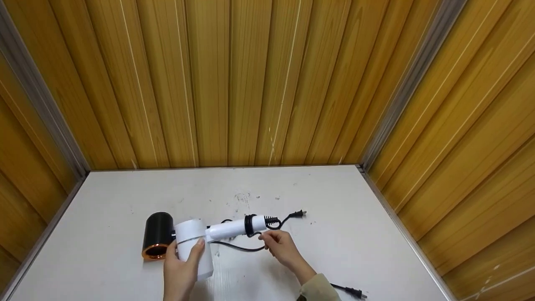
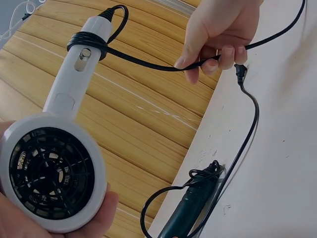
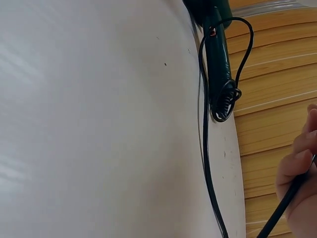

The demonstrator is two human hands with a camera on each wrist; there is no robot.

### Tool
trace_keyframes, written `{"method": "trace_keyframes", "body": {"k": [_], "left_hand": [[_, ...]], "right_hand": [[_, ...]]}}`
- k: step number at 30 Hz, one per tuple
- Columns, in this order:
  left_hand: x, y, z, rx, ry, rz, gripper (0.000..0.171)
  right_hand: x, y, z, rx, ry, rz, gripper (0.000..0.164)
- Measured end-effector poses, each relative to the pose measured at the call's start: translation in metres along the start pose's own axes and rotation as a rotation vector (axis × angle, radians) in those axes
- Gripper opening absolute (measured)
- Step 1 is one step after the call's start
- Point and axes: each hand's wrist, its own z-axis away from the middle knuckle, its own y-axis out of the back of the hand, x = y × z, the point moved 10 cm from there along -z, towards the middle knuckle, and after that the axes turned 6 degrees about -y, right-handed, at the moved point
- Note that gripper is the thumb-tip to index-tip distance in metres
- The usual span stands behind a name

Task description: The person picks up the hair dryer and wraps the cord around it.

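Observation:
A white hair dryer (image 1: pixel 192 232) is held off the table by my left hand (image 1: pixel 180 269), thumb and fingers around its barrel. In the left wrist view its dark round grille (image 2: pixel 52 173) faces the camera. The black cord (image 2: pixel 148 64) is wound several turns around the handle near its end. My right hand (image 1: pixel 285 251) grips the cord's loose stretch between thumb and curled fingers, and the length from there to the handle is drawn fairly straight. In the right wrist view only part of that right hand (image 3: pixel 299 173) shows, with the cord running through it.
A dark hair dryer (image 1: pixel 158 230) with a copper-coloured rim lies behind and left of the white one. Its cord trails right to a plug (image 1: pixel 298 214). Another plug (image 1: pixel 355 292) rests near the table's front right. Wood-patterned panels wall the white table (image 1: pixel 334 196) on three sides.

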Motion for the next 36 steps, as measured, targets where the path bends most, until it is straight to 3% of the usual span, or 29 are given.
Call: {"method": "trace_keyframes", "body": {"k": [10, 14, 20, 26, 36], "left_hand": [[0.002, -0.004, 0.003, -0.044, -0.035, -0.016, 0.082], [0.003, -0.004, 0.003, -0.065, -0.06, -0.038, 0.079], [0.001, -0.002, 0.002, -0.095, -0.068, -0.058, 0.082], [0.001, 0.002, 0.002, -0.1, -0.116, -0.108, 0.075], [-0.004, 0.001, 0.001, -0.163, -0.123, -0.227, 0.08]], "right_hand": [[-0.018, 0.021, -0.004, 0.114, 0.042, 0.135, 0.018], [-0.024, 0.022, -0.005, 0.088, 0.084, 0.135, 0.02], [-0.026, 0.027, -0.006, 0.073, 0.048, 0.108, 0.027], [-0.034, 0.03, -0.005, 0.068, 0.07, 0.185, 0.027], [-0.044, 0.026, 0.0, 0.013, 0.12, 0.242, 0.026]]}}
